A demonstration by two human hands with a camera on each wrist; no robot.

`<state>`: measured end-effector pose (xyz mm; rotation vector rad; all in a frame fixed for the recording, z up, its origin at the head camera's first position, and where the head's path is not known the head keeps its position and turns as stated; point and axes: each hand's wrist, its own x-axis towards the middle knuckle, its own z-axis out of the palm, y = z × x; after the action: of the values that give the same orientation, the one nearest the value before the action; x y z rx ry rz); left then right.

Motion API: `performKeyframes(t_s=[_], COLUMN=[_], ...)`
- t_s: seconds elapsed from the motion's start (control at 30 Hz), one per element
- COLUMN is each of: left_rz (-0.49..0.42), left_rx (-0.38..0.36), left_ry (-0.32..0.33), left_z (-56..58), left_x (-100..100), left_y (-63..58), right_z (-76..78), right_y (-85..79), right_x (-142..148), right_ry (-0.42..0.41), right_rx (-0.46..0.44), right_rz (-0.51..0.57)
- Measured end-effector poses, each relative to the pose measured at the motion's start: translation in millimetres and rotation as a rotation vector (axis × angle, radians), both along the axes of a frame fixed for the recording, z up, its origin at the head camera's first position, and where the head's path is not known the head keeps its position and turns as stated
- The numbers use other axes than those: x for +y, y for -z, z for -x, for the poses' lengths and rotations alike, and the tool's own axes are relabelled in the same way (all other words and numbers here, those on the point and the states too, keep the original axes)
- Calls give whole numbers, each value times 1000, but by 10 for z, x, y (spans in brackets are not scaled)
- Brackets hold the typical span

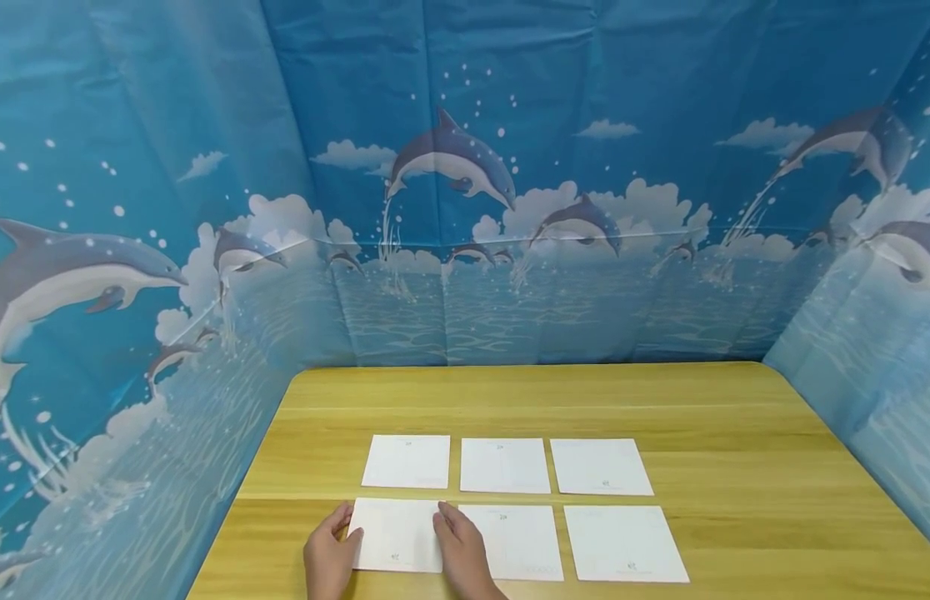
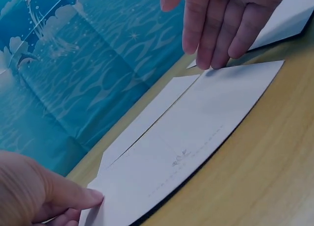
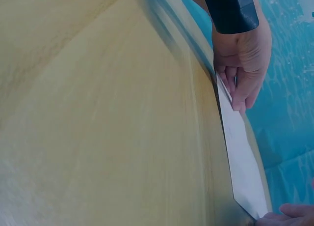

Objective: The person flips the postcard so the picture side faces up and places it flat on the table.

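A white postcard (image 1: 396, 533) with a small printed mark lies at the near left of the table, between both hands. My left hand (image 1: 330, 554) pinches its left edge, thumb (image 2: 92, 198) on top and fingers curled beneath. At the opposite edge is my right hand (image 1: 466, 552); in the left wrist view its fingers (image 2: 216, 34) are straight, tips right at the card's end. The postcard is raised slightly, with a dark shadow under its near edge in that view. Right beside it, a second postcard (image 1: 521, 546) is partly covered by my right hand.
Another white postcard (image 1: 626, 543) ends the near row at the right. Behind lies a row of three more: left card (image 1: 407, 462), middle card (image 1: 504, 467) and right card (image 1: 602, 467). A dolphin-printed blue curtain (image 1: 510, 308) borders the wooden table (image 1: 772, 500).
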<state>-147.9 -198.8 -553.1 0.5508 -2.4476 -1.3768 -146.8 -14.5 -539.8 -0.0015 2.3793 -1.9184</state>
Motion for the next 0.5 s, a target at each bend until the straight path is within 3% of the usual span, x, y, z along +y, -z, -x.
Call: performKeyframes(t_s=[0.3,0.5], left_rz=[-144,-184], left_rx=[17,33], left_ry=[-66,-73], left_z=[26,28], left_x=[-24,-42], left_y=[-12,-25], right_z=[11,31], right_y=[36,32], right_x=[23,16], right_ry=[22,47], right_rx=[26,43], right_rz=[27,164])
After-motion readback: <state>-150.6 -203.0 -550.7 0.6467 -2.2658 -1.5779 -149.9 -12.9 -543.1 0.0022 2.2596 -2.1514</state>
